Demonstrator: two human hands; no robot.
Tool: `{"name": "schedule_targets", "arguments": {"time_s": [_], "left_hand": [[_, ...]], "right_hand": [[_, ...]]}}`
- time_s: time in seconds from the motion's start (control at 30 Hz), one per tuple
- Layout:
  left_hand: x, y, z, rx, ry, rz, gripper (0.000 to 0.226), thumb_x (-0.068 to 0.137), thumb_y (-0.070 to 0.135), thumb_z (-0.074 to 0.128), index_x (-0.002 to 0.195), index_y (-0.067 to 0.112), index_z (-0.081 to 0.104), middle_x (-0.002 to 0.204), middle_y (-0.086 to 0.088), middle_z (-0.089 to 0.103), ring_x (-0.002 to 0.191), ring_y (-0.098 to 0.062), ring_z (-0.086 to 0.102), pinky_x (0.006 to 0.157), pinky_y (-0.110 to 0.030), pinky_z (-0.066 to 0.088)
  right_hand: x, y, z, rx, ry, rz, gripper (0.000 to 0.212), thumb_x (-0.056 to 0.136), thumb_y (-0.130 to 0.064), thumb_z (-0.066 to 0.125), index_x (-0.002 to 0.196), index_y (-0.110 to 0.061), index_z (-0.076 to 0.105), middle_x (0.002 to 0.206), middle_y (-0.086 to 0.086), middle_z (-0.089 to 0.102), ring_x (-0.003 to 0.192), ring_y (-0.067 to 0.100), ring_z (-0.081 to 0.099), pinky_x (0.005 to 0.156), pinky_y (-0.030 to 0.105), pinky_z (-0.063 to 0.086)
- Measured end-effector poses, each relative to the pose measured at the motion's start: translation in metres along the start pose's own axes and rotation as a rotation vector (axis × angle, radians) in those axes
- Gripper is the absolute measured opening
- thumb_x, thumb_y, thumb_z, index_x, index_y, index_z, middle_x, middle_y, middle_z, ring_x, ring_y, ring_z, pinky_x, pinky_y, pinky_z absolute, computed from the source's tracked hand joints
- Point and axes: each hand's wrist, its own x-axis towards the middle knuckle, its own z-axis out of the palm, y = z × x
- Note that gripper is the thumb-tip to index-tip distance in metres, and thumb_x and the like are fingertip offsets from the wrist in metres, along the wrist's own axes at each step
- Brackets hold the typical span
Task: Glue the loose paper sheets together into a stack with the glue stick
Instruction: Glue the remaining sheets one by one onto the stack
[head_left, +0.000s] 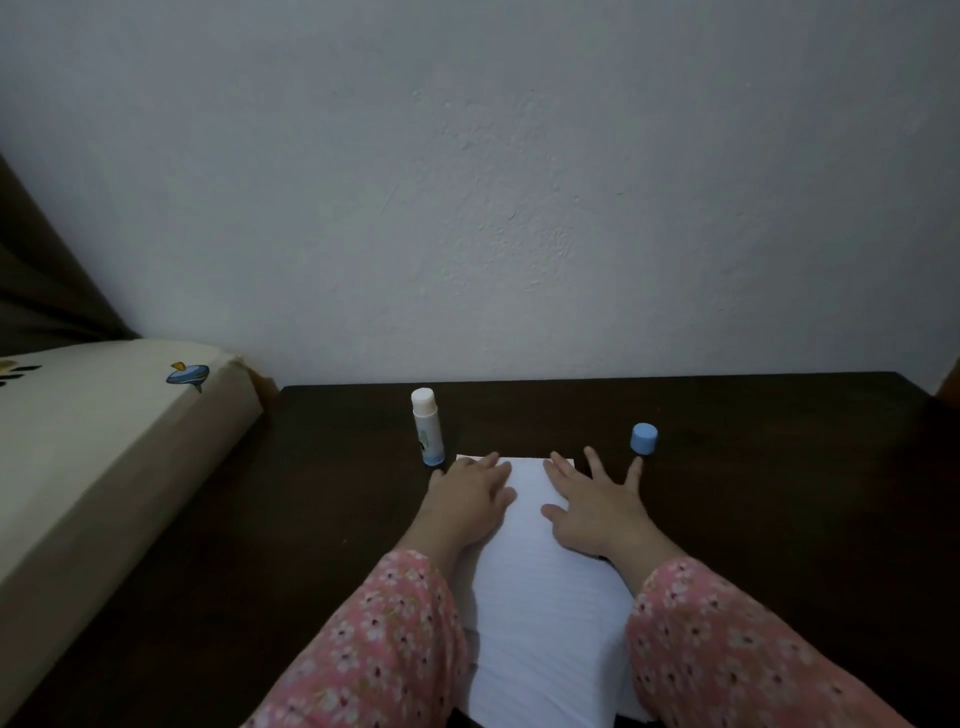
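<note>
White paper sheets (540, 597) lie stacked on the dark table (779, 493), running from the near edge toward the wall. My left hand (470, 493) rests flat on the far left part of the top sheet, fingers spread. My right hand (592, 509) lies flat on the far right part, with its outer fingers reaching onto the table. An uncapped glue stick (428, 428) stands upright just beyond my left hand. Its blue cap (644, 439) sits on the table beyond my right hand's fingertips.
A cream mattress or cushion (104, 467) with a small spinning-top print borders the table's left side. A plain pale wall (519, 208) rises right behind the table's far edge. Pink floral sleeves cover both forearms.
</note>
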Motion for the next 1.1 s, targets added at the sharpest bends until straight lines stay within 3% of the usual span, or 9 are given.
{"name": "schedule_targets", "arguments": {"time_s": [0.27, 0.4, 0.53, 0.63, 0.73, 0.83, 0.9, 1.0, 1.1], "left_hand": [[-0.002, -0.008, 0.001, 0.044, -0.01, -0.137, 0.07, 0.094, 0.057, 0.041, 0.149, 0.016, 0.027, 0.158, -0.002, 0.02, 0.143, -0.026, 0.022, 0.114, -0.045, 0.025], [-0.006, -0.011, -0.006, -0.088, 0.016, -0.178, 0.071, 0.09, 0.051, 0.055, 0.147, 0.018, 0.03, 0.156, -0.002, 0.027, 0.142, -0.024, 0.025, 0.113, -0.043, 0.027], [-0.009, -0.015, -0.008, -0.128, 0.06, -0.149, 0.082, 0.088, 0.048, 0.06, 0.152, 0.02, 0.018, 0.153, -0.002, 0.03, 0.14, -0.023, 0.027, 0.113, -0.043, 0.029], [-0.008, -0.015, -0.008, -0.243, 0.125, -0.163, 0.085, 0.082, 0.044, 0.069, 0.15, 0.021, 0.024, 0.148, -0.001, 0.037, 0.136, -0.021, 0.034, 0.111, -0.041, 0.035], [-0.012, -0.014, -0.007, -0.484, 0.216, -0.182, 0.072, 0.08, 0.031, 0.074, 0.143, 0.022, 0.041, 0.14, 0.0, 0.048, 0.13, -0.019, 0.043, 0.106, -0.036, 0.04], [-0.018, -0.011, -0.011, -0.701, 0.326, -0.15, 0.048, 0.085, 0.017, 0.068, 0.13, 0.023, 0.054, 0.123, 0.004, 0.057, 0.111, -0.011, 0.054, 0.084, -0.021, 0.047], [-0.02, -0.009, -0.019, -0.766, 0.381, -0.104, 0.042, 0.087, 0.014, 0.065, 0.126, 0.025, 0.057, 0.12, 0.008, 0.057, 0.107, -0.007, 0.054, 0.08, -0.018, 0.044], [-0.023, -0.007, -0.033, -0.785, 0.46, -0.033, 0.041, 0.086, 0.014, 0.066, 0.125, 0.026, 0.058, 0.119, 0.012, 0.055, 0.11, -0.006, 0.051, 0.077, -0.015, 0.041], [-0.029, -0.004, -0.047, -0.81, 0.519, -0.017, 0.045, 0.084, 0.014, 0.069, 0.126, 0.027, 0.057, 0.121, 0.009, 0.054, 0.11, -0.009, 0.051, 0.074, -0.014, 0.041]], "right_hand": [[-0.003, -0.001, 0.003, 0.034, 0.047, 0.1, 0.074, 0.095, -0.055, 0.033, 0.154, -0.028, -0.003, 0.161, -0.012, -0.005, 0.147, 0.026, -0.016, 0.104, 0.071, -0.016], [-0.004, 0.002, 0.005, 0.035, 0.142, 0.062, 0.073, 0.094, -0.055, 0.035, 0.155, -0.029, 0.002, 0.161, -0.013, 0.006, 0.149, 0.022, -0.005, 0.105, 0.071, -0.016], [-0.005, -0.001, 0.005, 0.078, 0.197, 0.046, 0.071, 0.094, -0.053, 0.041, 0.154, -0.034, 0.008, 0.159, -0.012, 0.017, 0.148, 0.019, 0.006, 0.106, 0.069, -0.015], [-0.008, 0.001, 0.004, 0.131, 0.263, 0.045, 0.071, 0.091, -0.053, 0.049, 0.152, -0.037, 0.015, 0.152, -0.009, 0.031, 0.146, 0.018, 0.016, 0.108, 0.067, -0.014], [-0.006, 0.003, 0.0, 0.208, 0.283, 0.04, 0.082, 0.088, -0.052, 0.057, 0.152, -0.038, 0.008, 0.142, -0.008, 0.04, 0.139, 0.016, 0.03, 0.11, 0.065, -0.01], [0.001, 0.001, -0.005, 0.324, 0.278, 0.051, 0.095, 0.086, -0.044, 0.064, 0.152, -0.036, -0.003, 0.14, -0.005, 0.042, 0.136, 0.018, 0.036, 0.113, 0.062, -0.004], [0.004, 0.002, -0.011, 0.398, 0.309, 0.065, 0.086, 0.088, -0.039, 0.063, 0.153, -0.035, 0.006, 0.142, -0.004, 0.041, 0.135, 0.018, 0.036, 0.115, 0.061, 0.001], [0.007, 0.006, -0.021, 0.541, 0.415, 0.069, 0.052, 0.091, -0.036, 0.06, 0.139, -0.035, 0.041, 0.139, -0.004, 0.041, 0.131, 0.017, 0.037, 0.115, 0.057, 0.012], [0.002, 0.007, -0.03, 0.832, 0.514, 0.008, 0.033, 0.089, -0.034, 0.064, 0.118, -0.038, 0.05, 0.12, -0.009, 0.05, 0.121, 0.019, 0.047, 0.107, 0.053, 0.032]]}}
